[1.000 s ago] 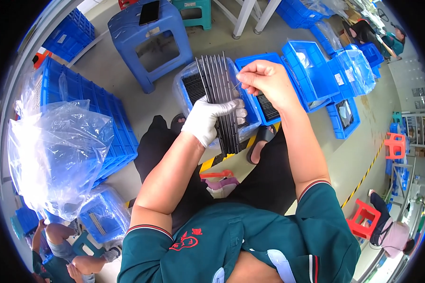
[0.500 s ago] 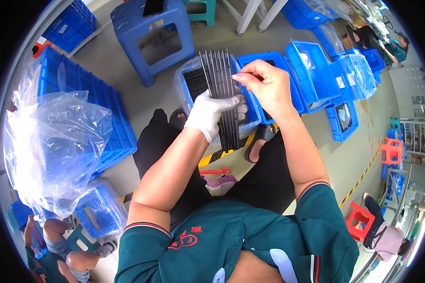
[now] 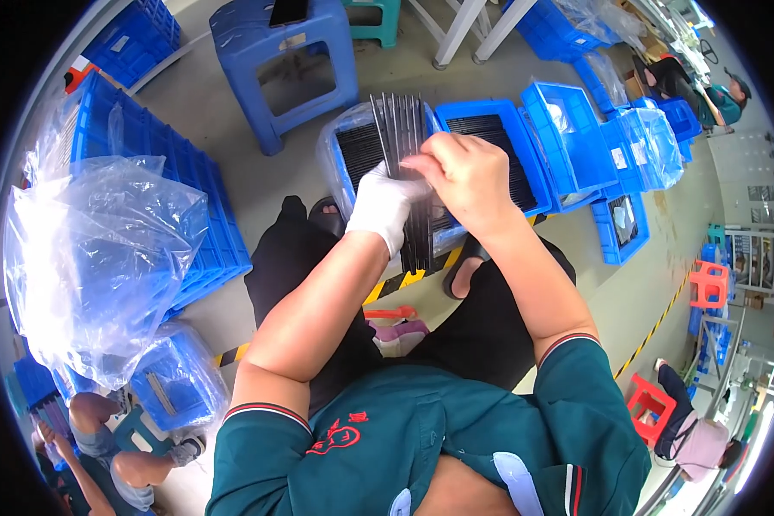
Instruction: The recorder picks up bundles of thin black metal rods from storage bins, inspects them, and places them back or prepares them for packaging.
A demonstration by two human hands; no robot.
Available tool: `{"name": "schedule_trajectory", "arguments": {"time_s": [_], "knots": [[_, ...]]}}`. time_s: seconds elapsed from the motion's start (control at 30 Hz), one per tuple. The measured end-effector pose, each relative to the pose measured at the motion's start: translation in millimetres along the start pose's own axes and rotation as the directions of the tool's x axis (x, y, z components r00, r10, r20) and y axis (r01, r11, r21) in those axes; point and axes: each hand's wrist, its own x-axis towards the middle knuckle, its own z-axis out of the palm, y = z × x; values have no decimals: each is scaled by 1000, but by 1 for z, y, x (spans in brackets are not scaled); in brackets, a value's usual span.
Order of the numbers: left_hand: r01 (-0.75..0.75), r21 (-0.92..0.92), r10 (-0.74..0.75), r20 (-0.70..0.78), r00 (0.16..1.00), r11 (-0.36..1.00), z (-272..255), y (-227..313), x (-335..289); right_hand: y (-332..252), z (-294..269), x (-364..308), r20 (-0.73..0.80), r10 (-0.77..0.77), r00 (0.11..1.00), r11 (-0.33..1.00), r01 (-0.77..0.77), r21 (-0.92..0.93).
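Above the lined blue bin point(image 3: 339, 176) by your knees, you hold a bundle of long black strips point(image 3: 417, 236) in your gloved left hand point(image 3: 382, 205). Strips run lengthwise away from you, far ends fanned slightly apart, near ends closer together. Left fingers are closed around the bundle, thumb toward its near face; fingertips are mostly hidden.

Your bare right hand point(image 3: 471, 179) is at the right side of the bundle, just beside the left thumb. Right thumb lies across the strips, forefinger bent next to it, other fingers curled in. Tips are blurred; can't tell whether they pinch a strip or anything thin.

More black strips point(image 3: 359, 148) lie in rows in the lined bin. Right of it, a second blue bin point(image 3: 533, 168) holds dark strips too. Further right, you have more blue boxes point(image 3: 576, 159) grouped together.

To your left, a clear plastic bag point(image 3: 103, 258) drapes over stacked blue crates point(image 3: 199, 202). Ahead, a blue stool point(image 3: 342, 64) bears a dark flat object point(image 3: 289, 10). Black-and-yellow tape point(image 3: 414, 278) crosses the floor near your feet.
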Motion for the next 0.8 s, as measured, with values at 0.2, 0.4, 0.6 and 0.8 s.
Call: {"name": "schedule_trajectory", "arguments": {"time_s": [0.2, 0.4, 0.6, 0.8], "knots": [[-10, -76, 13, 43, 999, 997, -2, 12, -5, 7, -1, -1, -52, 106, 993, 955, -87, 283], [-57, -63, 60, 45, 997, 996, 2, 15, -9, 6, -5, -1, -97, 63, 993, 989, -50, 136], [-103, -8, 104, 61, 993, 995, 4, 19, -10, 3, -7, 4, -99, 43, 994, 998, -38, 58], [-121, 1, 121, 58, 991, 993, 3, 17, -12, 2, -11, 3, -87, -44, 995, 996, 51, 77]]}}
